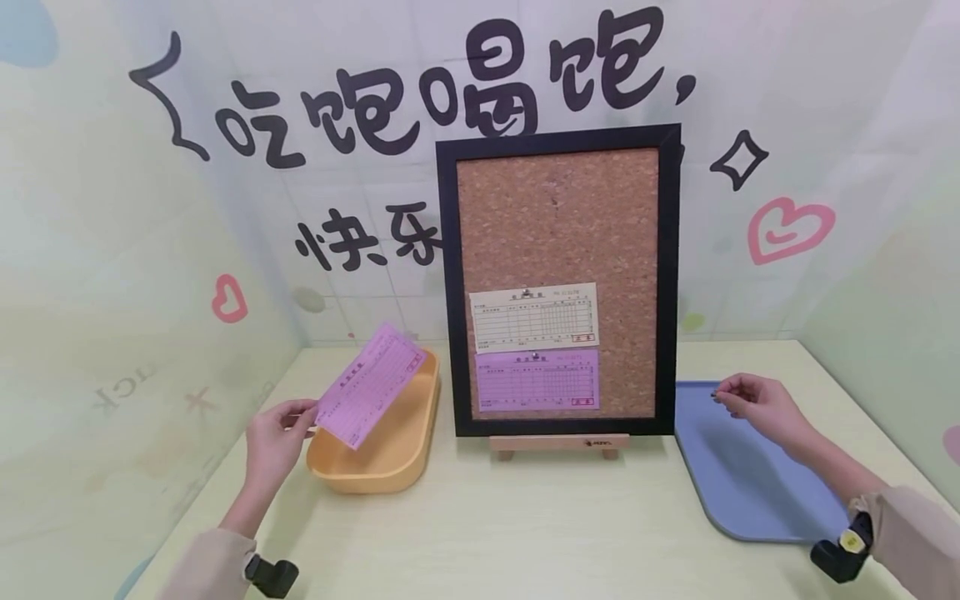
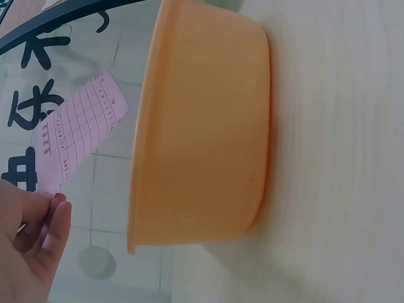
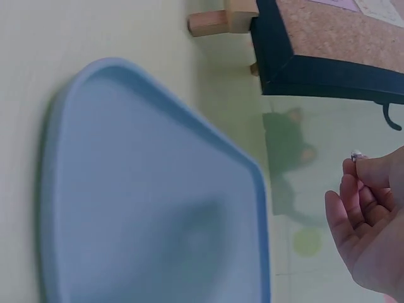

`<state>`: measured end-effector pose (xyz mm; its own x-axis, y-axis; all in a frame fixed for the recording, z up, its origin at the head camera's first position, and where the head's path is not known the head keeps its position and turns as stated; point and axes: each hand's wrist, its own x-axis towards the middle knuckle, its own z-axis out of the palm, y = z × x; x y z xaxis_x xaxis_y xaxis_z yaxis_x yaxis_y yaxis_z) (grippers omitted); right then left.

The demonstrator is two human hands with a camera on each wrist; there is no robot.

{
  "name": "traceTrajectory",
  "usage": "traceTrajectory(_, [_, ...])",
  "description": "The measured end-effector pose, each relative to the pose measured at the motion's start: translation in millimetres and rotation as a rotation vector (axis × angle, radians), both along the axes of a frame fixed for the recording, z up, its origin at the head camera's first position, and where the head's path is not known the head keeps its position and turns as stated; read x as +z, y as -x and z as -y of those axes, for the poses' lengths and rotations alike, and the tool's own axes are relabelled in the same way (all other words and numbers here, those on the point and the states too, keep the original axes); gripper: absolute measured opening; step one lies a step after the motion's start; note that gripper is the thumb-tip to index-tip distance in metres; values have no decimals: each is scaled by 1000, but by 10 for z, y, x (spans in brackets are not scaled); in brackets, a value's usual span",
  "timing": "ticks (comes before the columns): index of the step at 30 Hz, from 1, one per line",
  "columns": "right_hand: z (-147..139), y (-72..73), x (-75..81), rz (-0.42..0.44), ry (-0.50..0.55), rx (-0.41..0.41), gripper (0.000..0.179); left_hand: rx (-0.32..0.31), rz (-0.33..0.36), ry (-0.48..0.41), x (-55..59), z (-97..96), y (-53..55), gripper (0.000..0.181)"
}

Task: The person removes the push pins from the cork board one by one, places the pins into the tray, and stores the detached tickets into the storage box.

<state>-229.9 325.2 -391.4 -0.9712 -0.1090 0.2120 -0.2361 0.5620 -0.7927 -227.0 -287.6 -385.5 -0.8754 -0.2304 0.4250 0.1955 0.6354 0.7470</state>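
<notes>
My left hand [image 1: 276, 437] pinches one corner of a purple receipt slip [image 1: 371, 385], holding it tilted above the orange bin [image 1: 367, 482]. In the left wrist view the slip [image 2: 82, 129] hangs beside the bin's wall, the thumb and a finger at its edge. Over the blue tray [image 1: 750, 475], my right hand [image 1: 761, 408] pinches a small silvery pin [image 3: 356, 155] between thumb and forefinger, mostly hidden by the fingertips. Between the hands stands a black-framed cork board [image 1: 558, 225]. A cream slip [image 1: 536, 318] and another purple slip [image 1: 538, 382] are fixed low on it, cream above purple.
A small wooden stand [image 1: 558, 443] supports the board on the pale table [image 1: 525, 533]. The bin is left of the board and the tray right of it. Behind them hangs a white printed backdrop [image 1: 360, 183] with dark lettering.
</notes>
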Motion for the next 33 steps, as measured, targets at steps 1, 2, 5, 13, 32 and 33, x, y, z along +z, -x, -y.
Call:
traceTrajectory(1, [-15,-6,-34,6,6,4,22,10,10,-1,-19,-1,-8,13])
traceTrajectory(2, [-27,-13,-62,9,11,2,22,19,20,1,-34,-5,-16,13])
traceTrajectory(5, [-44,-34,-119,17,11,-7,22,45,54,-3,-85,-27,-41,13])
traceTrajectory(13, [-40,-80,-227,64,12,-28,20,96,112,-52,-127,-153,-70,13])
traceTrajectory(32, [-26,-58,-254,62,4,-9,18,-40,275,-40,-262,-377,-42,22])
traceTrajectory(33, [-32,-52,-249,58,7,0,18,-63,299,-24,-259,-378,-37,23])
